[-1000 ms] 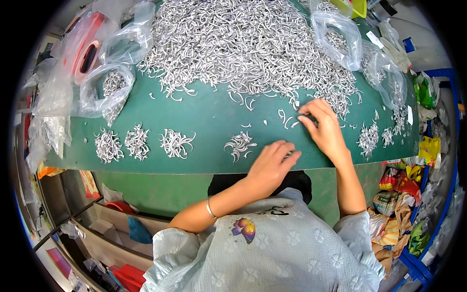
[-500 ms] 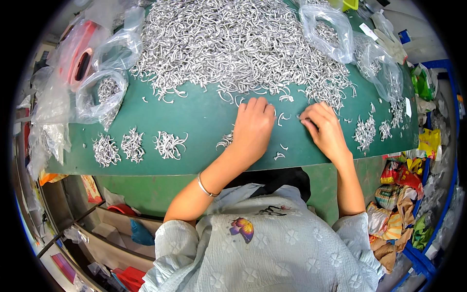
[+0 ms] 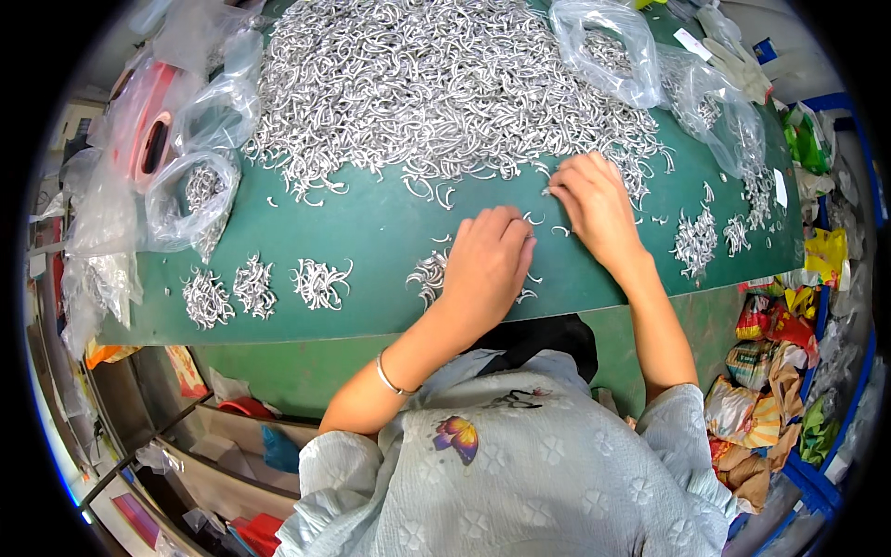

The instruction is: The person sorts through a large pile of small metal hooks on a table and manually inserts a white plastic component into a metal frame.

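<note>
A big heap of small curved silver metal pieces (image 3: 436,84) covers the far middle of the green table (image 3: 362,223). At the heap's near edge, my right hand (image 3: 594,206) has its thumb and fingers pinched together beside a few loose pieces; what lies between the fingertips is too small to make out. My left hand (image 3: 489,265) is closer to me, fingers curled down over the table, and what it holds is hidden. A small pile of the same pieces (image 3: 427,277) lies just left of it. Several single pieces are scattered between and around the hands.
Three small piles, one being this cluster (image 3: 320,283), line the table's near left. More small piles (image 3: 695,243) sit at the right. Clear plastic bags holding pieces (image 3: 193,202) (image 3: 608,56) flank the heap. A pink object with a dark oval (image 3: 153,148) lies under plastic at left.
My right hand has moved away from me to the heap's edge. My left hand has come nearer to me, beside the small pile, which shows more fully. The view has shifted slightly.
</note>
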The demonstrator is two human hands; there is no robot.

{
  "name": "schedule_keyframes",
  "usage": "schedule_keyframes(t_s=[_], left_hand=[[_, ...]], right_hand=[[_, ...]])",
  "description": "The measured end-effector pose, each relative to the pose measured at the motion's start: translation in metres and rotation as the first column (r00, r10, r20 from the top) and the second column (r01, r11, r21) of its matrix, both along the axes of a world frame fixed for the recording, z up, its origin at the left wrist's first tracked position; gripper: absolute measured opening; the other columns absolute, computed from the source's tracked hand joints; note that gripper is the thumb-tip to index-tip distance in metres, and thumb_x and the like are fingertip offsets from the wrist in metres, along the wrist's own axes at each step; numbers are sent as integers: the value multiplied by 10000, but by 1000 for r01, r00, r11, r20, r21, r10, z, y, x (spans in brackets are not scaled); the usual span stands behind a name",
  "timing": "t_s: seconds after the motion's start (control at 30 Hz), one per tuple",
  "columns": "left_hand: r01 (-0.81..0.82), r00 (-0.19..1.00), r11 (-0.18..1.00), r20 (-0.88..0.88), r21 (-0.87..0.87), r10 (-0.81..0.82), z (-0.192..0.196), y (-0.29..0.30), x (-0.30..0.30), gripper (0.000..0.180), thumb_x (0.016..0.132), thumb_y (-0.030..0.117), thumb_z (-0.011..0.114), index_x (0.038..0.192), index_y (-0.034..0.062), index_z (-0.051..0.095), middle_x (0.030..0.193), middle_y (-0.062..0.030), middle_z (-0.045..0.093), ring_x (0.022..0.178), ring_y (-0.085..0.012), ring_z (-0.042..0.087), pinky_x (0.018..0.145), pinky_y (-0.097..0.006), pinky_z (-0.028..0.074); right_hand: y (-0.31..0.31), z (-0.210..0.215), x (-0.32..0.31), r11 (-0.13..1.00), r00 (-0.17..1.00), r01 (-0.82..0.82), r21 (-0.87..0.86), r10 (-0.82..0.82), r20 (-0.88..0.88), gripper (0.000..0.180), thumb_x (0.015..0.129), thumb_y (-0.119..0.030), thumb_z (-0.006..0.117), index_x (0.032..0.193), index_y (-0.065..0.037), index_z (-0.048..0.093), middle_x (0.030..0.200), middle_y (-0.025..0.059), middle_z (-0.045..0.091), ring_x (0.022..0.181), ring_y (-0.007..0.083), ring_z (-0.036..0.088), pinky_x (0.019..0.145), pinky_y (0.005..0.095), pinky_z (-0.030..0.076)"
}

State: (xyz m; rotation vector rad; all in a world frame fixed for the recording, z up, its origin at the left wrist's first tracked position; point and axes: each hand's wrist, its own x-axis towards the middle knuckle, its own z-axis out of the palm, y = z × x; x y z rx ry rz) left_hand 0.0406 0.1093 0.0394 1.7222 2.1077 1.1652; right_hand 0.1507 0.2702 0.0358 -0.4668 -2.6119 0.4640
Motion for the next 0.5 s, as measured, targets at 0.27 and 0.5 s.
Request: schedule_keyframes(t_s=[0.27,0.5], left_hand=[[104,995,994,-1,15,-104,-10,15,23,230,770,42,715,970,39,602,1032,-86,596,936,-276,569,764,-387,427],[112,993,993,18,31,-113,-13,14,18,234,766,44,710,983,34,624,1012,-79,580,920,-279,549,769,-380,408]], right_hand=[[-8,11,34,989,987,147,-17,-148,-63,66,804,-22,662,835,-30,604,825,84,586,818,287,536,739,384,423],[-23,11,50,990,999,44,-134,-41,24,116,782,-19,683,872,-32,611,881,87,575,845,294,532,765,384,428]])
